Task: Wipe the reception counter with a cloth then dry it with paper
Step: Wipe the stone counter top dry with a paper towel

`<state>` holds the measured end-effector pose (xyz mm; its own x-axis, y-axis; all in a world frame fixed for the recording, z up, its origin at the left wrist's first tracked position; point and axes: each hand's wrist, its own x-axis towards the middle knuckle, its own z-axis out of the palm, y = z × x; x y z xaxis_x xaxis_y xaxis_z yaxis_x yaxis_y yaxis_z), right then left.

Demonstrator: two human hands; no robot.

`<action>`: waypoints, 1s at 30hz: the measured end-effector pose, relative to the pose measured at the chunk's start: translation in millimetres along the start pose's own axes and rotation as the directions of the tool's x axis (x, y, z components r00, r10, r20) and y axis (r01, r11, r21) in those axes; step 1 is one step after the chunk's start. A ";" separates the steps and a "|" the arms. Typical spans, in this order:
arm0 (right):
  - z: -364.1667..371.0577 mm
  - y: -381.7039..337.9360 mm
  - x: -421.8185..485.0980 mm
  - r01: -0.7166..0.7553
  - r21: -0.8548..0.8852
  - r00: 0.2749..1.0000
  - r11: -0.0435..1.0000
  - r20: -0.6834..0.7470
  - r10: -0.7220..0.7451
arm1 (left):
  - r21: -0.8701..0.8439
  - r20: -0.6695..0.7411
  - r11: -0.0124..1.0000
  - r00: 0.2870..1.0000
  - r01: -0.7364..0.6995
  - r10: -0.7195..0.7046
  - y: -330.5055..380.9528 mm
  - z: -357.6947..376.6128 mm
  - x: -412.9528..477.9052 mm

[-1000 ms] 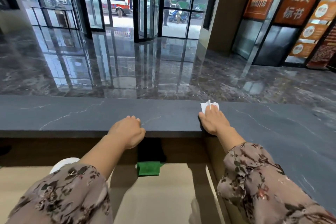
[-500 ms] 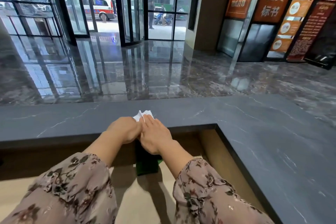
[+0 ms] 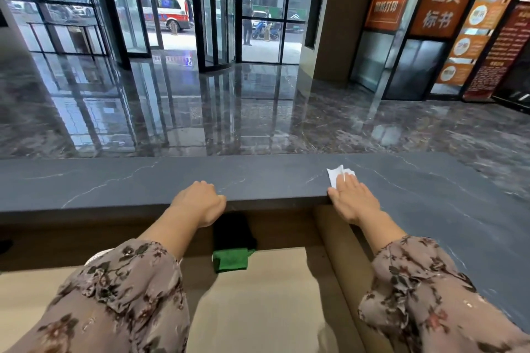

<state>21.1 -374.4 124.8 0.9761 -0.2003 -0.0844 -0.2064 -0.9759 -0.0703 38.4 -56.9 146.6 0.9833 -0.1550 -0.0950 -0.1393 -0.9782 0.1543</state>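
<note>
Paper (image 3: 336,175), thin and white, lies pressed under my right hand (image 3: 354,203) on the reception counter (image 3: 114,183), just at the inner corner where the dark stone turns toward me. My fingers (image 3: 350,189) are straight and flat on it, pinching nothing; a crumpled edge pokes out past the fingertips. My left hand (image 3: 200,203) rests well apart on the counter's near edge, fingers curled in (whether they clasp the lip I cannot tell).

I judge the sheet to be nearly weightless, limp and quick to bunch or tear once damp, while the polished stone lets it slide freely. It wants no pinch: a broad, even press over its middle should carry it along, with the loose edge tucked under so it does not fold back. The green cloth (image 3: 231,259) sits on the lower desk (image 3: 258,309), below the counter.
</note>
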 end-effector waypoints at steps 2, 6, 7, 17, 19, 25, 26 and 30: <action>1.1 -3.5 -1.9 -0.037 0.046 0.999 0.998 -0.022 0.038 | -0.012 0.009 1.000 1.000 -0.010 0.011 -1.2 3.6 -3.3; 12.2 -38.5 -13.2 -0.042 0.114 0.991 0.993 -0.122 0.056 | -0.066 -0.005 0.997 1.000 -0.030 0.029 -1.0 8.7 -9.8; 15.8 -49.1 -15.9 -0.017 0.109 0.989 0.994 -0.143 0.033 | -0.076 -0.012 0.997 0.999 -0.031 0.030 -0.3 8.4 -11.2; 15.1 -135.7 -38.5 0.416 0.303 0.906 0.857 -0.220 -0.362 | -0.219 -0.066 0.973 0.993 0.077 -0.093 -6.8 5.1 -37.2; 17.5 -155.6 -41.0 0.490 0.360 0.871 0.794 -0.232 -0.433 | -0.244 -0.113 0.961 0.981 0.128 -0.159 -10.9 5.7 -47.2; 25.7 -211.1 -34.9 0.441 0.597 0.894 0.670 -0.230 -0.384 | -0.311 -0.178 0.913 0.928 0.263 -0.328 -36.7 16.4 -82.6; 25.5 -218.0 -33.8 0.427 0.632 0.900 0.647 -0.226 -0.373 | -0.311 -0.177 0.910 0.924 0.274 -0.339 -40.8 16.7 -85.6; 28.1 -252.8 -38.6 0.496 0.654 0.856 0.572 -0.256 -0.450 | -0.313 -0.194 0.890 0.895 0.331 -0.401 -59.3 17.2 -86.6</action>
<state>33.8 -117.6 118.0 0.9456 0.2454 0.2135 0.3211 -0.6009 -0.7320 -40.5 12.2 128.8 0.9589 0.2804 0.0437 0.2381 -0.8786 0.4139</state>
